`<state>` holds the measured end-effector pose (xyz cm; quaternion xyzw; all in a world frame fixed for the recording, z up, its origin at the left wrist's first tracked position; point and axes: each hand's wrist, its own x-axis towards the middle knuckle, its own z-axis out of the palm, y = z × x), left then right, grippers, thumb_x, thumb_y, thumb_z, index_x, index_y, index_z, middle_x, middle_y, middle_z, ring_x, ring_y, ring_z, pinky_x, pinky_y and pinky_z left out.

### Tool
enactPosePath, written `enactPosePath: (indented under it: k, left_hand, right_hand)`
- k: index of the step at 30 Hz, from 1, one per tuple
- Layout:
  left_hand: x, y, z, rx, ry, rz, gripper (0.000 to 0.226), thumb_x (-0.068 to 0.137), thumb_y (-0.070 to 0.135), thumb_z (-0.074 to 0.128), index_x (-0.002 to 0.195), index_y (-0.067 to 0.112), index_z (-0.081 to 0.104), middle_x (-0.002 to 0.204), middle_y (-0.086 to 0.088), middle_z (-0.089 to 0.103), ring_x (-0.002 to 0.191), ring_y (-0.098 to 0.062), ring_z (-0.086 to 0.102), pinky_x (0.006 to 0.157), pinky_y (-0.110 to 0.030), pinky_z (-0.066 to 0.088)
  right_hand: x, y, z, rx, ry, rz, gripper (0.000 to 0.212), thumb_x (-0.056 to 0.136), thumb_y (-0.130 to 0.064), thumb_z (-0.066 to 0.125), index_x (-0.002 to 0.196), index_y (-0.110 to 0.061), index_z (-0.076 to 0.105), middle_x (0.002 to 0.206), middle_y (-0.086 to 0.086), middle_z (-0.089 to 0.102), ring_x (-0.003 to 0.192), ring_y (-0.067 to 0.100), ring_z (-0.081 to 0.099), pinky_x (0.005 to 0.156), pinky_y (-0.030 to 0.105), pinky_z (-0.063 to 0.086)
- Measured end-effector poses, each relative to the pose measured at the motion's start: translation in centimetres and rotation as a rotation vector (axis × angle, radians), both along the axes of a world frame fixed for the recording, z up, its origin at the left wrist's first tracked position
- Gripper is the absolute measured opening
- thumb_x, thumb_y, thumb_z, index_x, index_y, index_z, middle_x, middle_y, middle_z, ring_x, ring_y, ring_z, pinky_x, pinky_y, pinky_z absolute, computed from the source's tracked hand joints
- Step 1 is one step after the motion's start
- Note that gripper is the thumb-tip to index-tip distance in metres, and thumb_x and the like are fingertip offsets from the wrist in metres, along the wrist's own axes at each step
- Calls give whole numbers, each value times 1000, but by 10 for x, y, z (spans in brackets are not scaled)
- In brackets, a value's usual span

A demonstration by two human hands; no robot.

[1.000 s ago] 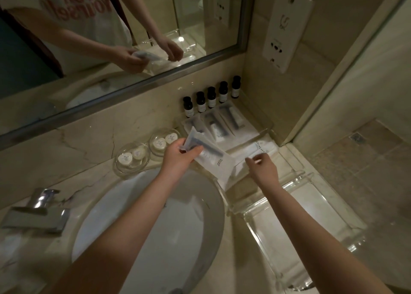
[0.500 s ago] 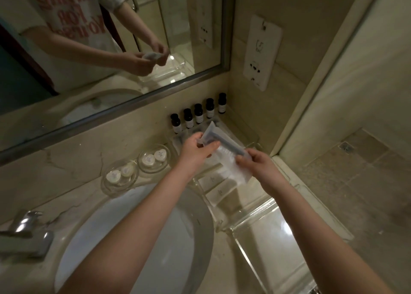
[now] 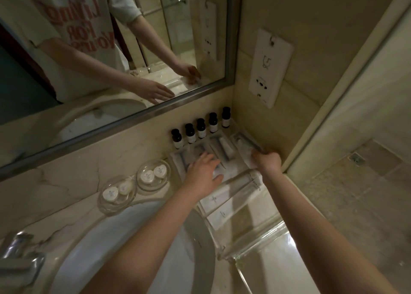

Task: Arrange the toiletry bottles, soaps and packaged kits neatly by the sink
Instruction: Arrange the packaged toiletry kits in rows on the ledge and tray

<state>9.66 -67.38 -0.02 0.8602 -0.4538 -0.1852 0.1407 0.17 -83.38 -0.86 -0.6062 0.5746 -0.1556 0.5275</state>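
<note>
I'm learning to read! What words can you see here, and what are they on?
"Living For Yourself", mirrored and partly cut off: T-shirt in the mirror.
Bottles: labels too small.
Soaps: print blurred.
Flat white packets: tiny print, unreadable.
Wall plate: only a symbol, no words.

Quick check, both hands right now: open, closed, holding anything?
Left hand: open, fingers spread flat on the packaged kits.
Right hand: closed, grip on the corner kit packet.

Bare forearms, bare hands; mirrored white short-sleeved T-shirt (image 3: 73, 31) with red lettering.
</note>
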Motion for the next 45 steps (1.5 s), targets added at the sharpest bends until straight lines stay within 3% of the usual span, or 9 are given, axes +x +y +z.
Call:
enactPosePath:
  k: [6,12,15,19,23,29,34,38,45]
  left_hand:
    - [-4,-8,-10,113,-78,-128,56,95,40,42,145,21,27,158,-4,15,146,-22,7,119,-45,10]
    - [-5,-14,-20,132,-133,-183,59,95,41,39,148,24,19,159,-3,7,147,-20,1,118,-46,2]
    - [-3,-22,-24,177,-156,-202,59,95,42,39,147,27,17,160,0,0,147,-19,-3,118,-49,1]
    - [-4,-27,-26,233,-140,-212,57,96,42,36,148,28,16,160,1,-2,147,-18,-2,117,-52,-1]
    - [-3,-28,-25,218,-129,-207,55,96,39,36,147,29,18,160,1,1,147,-17,1,116,-51,-1]
    - [-1,-28,-23,218,-123,-216,53,96,38,37,146,29,21,160,1,3,147,-17,1,117,-50,1]
    - [-4,-21,-16,79,-143,-178,49,94,35,41,141,20,33,155,-3,20,145,-21,13,117,-46,12]
    - [-23,6,-17,-164,-169,-111,32,89,27,50,115,11,58,120,-6,52,115,-24,45,98,-41,40]
    - [-63,24,-47,267,-191,-298,38,88,31,50,121,12,52,121,-8,46,117,-28,39,94,-41,35]
  right_hand:
    - [-17,8,-5,-190,145,162,41,91,-21,52,128,-4,49,120,18,59,114,38,53,91,38,43]
    - [-54,27,-30,-784,160,484,42,86,-10,57,127,-2,53,123,18,58,113,36,55,92,40,46]
    - [-45,24,-41,-816,296,793,57,90,-35,33,141,-8,38,143,16,45,130,35,44,105,46,40]
    - [-29,10,-41,-728,434,917,79,84,-56,1,149,-16,19,158,7,16,145,23,20,117,44,21]
    - [-19,-2,-39,-689,442,976,58,99,-44,20,149,-15,19,160,3,9,147,17,7,119,41,14]
    - [-10,-5,-34,-658,453,998,55,100,-42,23,149,-17,17,160,1,7,147,16,7,119,40,14]
    - [-24,4,-30,-792,229,806,46,95,-27,43,138,-12,42,143,13,46,126,31,48,102,42,42]
    - [-53,21,-37,-871,108,606,32,80,-7,61,112,-9,62,107,12,66,96,32,60,81,38,48]
    - [-71,8,-62,-931,387,1057,46,47,-15,85,92,-17,73,101,5,72,90,26,70,63,33,59]
